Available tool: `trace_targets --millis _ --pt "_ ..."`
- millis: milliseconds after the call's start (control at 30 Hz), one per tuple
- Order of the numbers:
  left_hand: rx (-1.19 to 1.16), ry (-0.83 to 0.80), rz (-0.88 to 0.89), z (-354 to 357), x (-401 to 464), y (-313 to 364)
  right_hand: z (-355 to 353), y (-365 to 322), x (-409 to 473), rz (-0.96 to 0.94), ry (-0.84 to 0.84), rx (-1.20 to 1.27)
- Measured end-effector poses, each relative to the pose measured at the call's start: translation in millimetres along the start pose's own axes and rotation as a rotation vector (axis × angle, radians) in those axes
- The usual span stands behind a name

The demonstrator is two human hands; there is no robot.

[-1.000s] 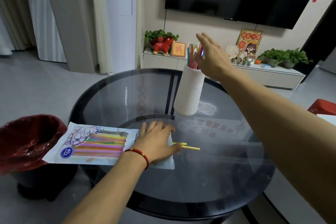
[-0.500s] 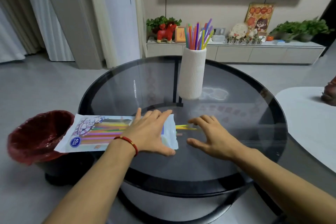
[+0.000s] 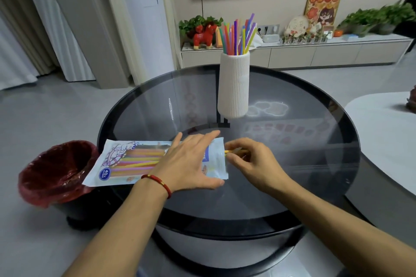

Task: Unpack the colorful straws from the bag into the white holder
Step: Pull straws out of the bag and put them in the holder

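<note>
Right hand [image 3: 252, 164] has closed in since half a second back: then it lay flat and spread on the glass beside the bag mouth, now its fingers [image 3: 234, 158] are curled and pinching the yellow straw ends [image 3: 234, 152] poking out of the bag [image 3: 157, 161]. Left hand [image 3: 191, 159] unchanged, flat, fingers straight and apart, pressing the bag's open end onto the worktop [image 3: 292, 164].

Bag lies flat at the near-left of the round glass worktop, its closed end overhanging the rim toward the bin. Remaining straws inside show through the clear panel as stacked stripes: yellow, pink, orange, purple, green. Looks like a fair number left. Thin, light, smooth plastic tubes.

White holder [image 3: 234, 85] stands upright further back, well apart from the bag, already holding a spread bunch of straws [image 3: 238, 33].

Risks, judged: pinch is only on the tips, so straws could slip or fan out and roll on slick glass. If the left hand eases, the whole bag may drag along. Tall narrow holder could tip if knocked during insertion.

Red-lined bin [image 3: 56, 171] sits on the floor left of the worktop.
</note>
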State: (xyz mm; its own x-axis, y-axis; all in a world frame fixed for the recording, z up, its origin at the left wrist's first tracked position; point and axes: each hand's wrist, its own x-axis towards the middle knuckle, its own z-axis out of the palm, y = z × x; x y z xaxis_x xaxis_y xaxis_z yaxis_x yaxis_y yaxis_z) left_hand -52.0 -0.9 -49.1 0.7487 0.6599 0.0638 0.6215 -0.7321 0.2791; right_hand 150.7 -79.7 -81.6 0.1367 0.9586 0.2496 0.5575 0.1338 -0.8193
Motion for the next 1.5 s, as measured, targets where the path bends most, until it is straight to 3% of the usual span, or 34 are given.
trace_targets --millis 133,400,800,1100,1200,1367,1500 --pt "-0.002 0.051 0.027 1.4 0.8 5.6 3.8 -1.6 -1.8 -0.048 -0.159 -0.064" --pt "0.021 0.091 0.037 3.6 0.5 7.5 8.8 -4.8 5.0 -0.219 -0.158 -0.5" --pt "0.013 0.13 0.056 6.5 -0.3 11.4 -0.9 -2.4 2.7 -0.22 -0.313 -0.144" --pt "-0.011 0.118 0.018 4.9 -0.4 4.5 -34.5 13.5 5.6 -0.016 -0.282 -0.189" --pt "-0.005 0.119 0.033 5.6 0.7 8.5 -32.4 8.2 2.4 0.006 -0.293 -0.096" --pt "-0.011 0.132 0.04 6.7 2.1 14.9 -17.5 4.2 1.9 -0.142 -0.305 -0.204" --pt "0.0 0.116 0.025 8.0 1.0 12.9 -9.9 8.7 4.0 -0.154 -0.268 -0.31"
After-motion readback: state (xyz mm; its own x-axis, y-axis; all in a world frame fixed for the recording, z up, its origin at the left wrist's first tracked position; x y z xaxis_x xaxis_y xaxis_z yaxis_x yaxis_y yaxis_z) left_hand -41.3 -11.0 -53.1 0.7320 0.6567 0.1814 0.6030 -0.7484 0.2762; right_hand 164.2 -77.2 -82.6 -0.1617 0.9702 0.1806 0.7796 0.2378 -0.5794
